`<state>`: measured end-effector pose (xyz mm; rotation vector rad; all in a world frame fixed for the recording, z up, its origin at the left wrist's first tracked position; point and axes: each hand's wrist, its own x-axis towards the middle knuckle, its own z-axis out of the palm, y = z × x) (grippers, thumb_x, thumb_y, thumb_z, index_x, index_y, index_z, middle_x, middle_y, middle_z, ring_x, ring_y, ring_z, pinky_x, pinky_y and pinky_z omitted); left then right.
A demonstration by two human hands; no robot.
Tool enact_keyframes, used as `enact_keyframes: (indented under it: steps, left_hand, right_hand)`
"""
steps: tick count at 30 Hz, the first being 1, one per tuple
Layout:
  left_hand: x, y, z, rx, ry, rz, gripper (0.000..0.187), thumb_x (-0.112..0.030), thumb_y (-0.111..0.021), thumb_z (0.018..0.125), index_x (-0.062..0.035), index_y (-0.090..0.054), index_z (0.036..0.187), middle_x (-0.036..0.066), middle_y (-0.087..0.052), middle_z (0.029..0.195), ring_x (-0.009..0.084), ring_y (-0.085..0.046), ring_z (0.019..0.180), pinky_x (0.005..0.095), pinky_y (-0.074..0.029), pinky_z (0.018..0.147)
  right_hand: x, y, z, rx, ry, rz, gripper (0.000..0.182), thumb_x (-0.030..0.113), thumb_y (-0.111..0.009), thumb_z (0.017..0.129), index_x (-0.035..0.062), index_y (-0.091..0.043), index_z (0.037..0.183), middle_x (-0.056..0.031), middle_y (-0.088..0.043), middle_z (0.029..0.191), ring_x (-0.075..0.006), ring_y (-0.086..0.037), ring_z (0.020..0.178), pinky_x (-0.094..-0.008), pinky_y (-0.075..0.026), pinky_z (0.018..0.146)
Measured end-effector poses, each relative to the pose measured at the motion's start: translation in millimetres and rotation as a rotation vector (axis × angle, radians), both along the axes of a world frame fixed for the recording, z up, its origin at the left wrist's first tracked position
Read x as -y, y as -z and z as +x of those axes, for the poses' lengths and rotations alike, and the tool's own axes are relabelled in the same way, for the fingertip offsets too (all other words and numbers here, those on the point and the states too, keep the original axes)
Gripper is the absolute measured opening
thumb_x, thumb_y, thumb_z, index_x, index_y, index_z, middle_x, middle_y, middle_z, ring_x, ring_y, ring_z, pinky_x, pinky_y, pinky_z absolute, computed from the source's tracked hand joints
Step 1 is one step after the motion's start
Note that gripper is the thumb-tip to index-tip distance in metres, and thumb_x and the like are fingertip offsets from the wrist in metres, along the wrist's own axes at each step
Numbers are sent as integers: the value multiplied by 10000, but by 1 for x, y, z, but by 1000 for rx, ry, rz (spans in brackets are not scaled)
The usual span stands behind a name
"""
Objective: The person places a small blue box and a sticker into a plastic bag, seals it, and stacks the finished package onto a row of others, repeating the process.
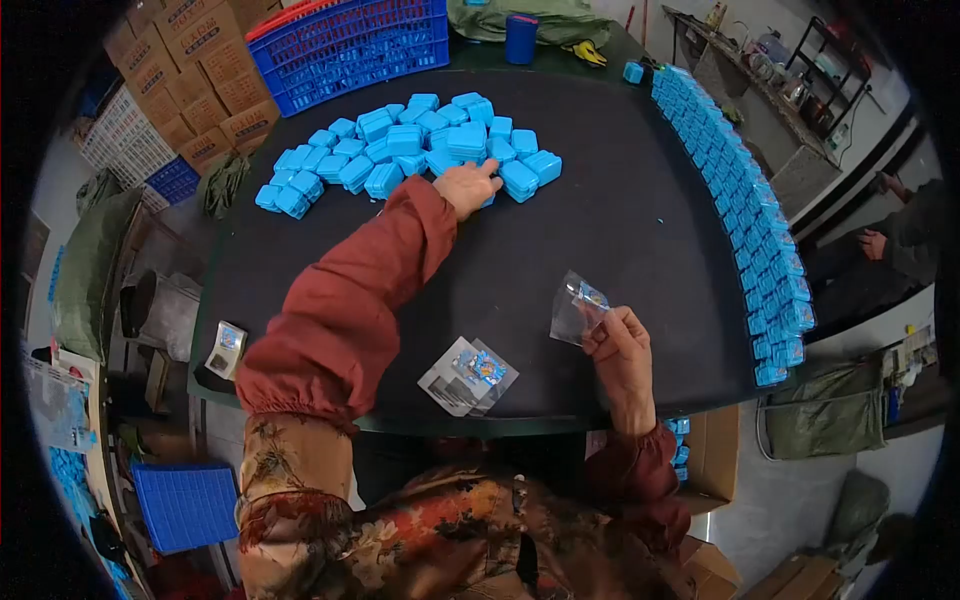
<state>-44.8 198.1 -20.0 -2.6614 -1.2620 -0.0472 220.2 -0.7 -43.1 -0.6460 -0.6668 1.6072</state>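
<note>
My left hand [468, 188] reaches to the front of a heap of small light-blue plastic cases [404, 140]. Its fingers are stretched out and apart among the nearest cases, and part of one case shows under the palm. Near the table's front edge, my right hand [622, 348] pinches a small clear plastic bag [574, 310] with a colourful print, held upright by its side. Between my arms lies a stack of clear bags with printed sheets [468, 376], fanned slightly on the dark tabletop [520, 270].
Long rows of blue cases [735, 200] line the right edge. A blue crate [350, 55] and a blue cup [521, 40] stand at the back. A printed leaflet [227, 350] lies at left. Another person's hand [873, 243] shows beyond the right edge.
</note>
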Motion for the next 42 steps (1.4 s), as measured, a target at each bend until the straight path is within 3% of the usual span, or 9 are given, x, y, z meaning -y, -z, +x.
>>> enact_keyframes:
  steps: [6,11,14,15,18,21,30,37,42]
  left_hand:
    - [-8,-8,-18,-200,20,-56,529,-111,-702,660,-46,-520,1153,134,-516,1009,321,-516,951,401,-486,742]
    - [70,-6,-17,-99,-41,-99,603,-174,-701,725,-59,-441,1256,140,-487,1059,309,-479,953,377,-448,769]
    - [98,14,-35,371,-66,-212,570,-137,-679,769,-44,-401,1257,136,-493,1040,265,-517,942,381,-444,793]
    - [112,12,-35,373,-78,-210,570,-137,-679,769,-44,-401,1257,136,-493,1040,265,-517,942,381,-444,793]
    - [160,-5,-29,1261,-179,-587,508,-58,-737,729,-32,-432,1134,55,-527,946,109,-520,849,266,-457,736]
    - [197,-22,-22,1564,-90,-622,461,-72,-765,708,-29,-465,1056,52,-532,934,78,-508,788,242,-466,685]
    - [229,-14,-19,1574,4,-523,484,-4,-711,737,3,-523,1182,70,-535,1068,131,-523,963,266,-454,809]
    - [241,-26,-18,1175,37,-210,577,31,-737,640,-29,-536,1178,138,-518,1080,260,-531,962,334,-458,780]
    - [245,-21,-14,1009,11,-35,583,23,-745,622,-37,-540,1165,157,-515,1061,311,-518,953,356,-462,750]
  right_hand:
    - [4,9,5,-22,-45,3,131,121,-526,911,59,-541,796,-103,-626,807,-130,-556,694,-254,-406,617]
    - [2,5,-8,-56,-71,-13,145,124,-519,915,58,-536,787,-103,-624,807,-147,-568,726,-269,-414,643]
    - [0,8,-24,-58,-89,-28,125,126,-550,896,76,-549,782,-106,-633,844,-180,-605,808,-275,-438,637]
    - [0,9,-29,-23,-84,-1,117,119,-544,899,75,-554,791,-107,-633,838,-182,-607,824,-280,-441,641]
    - [3,6,-43,-12,-86,24,90,93,-543,897,59,-566,817,-106,-629,835,-163,-603,816,-270,-448,647]
    - [5,2,-52,-35,-147,62,75,77,-547,893,43,-576,833,-106,-622,843,-148,-599,803,-259,-453,644]
    - [14,-9,-72,-102,-162,258,70,67,-538,892,34,-588,855,-130,-629,903,-141,-584,769,-265,-449,644]
    - [16,-7,-68,197,-199,372,81,85,-545,887,25,-563,835,-131,-611,963,-133,-550,756,-261,-430,675]
    - [23,-14,-69,203,-213,383,77,93,-564,875,26,-560,837,-113,-620,911,-121,-547,726,-251,-436,683]
